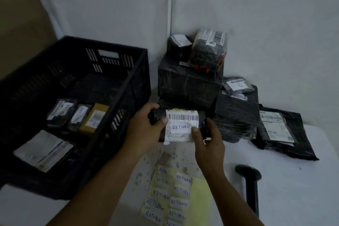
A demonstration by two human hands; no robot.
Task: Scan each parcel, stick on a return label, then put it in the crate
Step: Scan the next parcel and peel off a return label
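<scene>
A small black parcel with a white barcode label is held above the table between both hands. My left hand grips its left end, thumb on the front. My right hand holds its right end, and its thumb presses a white "RETURN" label stuck below the barcode. The black crate stands to the left and holds several labelled parcels. A yellow sheet of RETURN labels lies on the table below my hands. The black scanner lies to the right of the sheet.
A stack of black wrapped parcels stands against the wall corner behind my hands, with smaller bags on top. A flat black mailer lies at the right. The white table runs to the right and front.
</scene>
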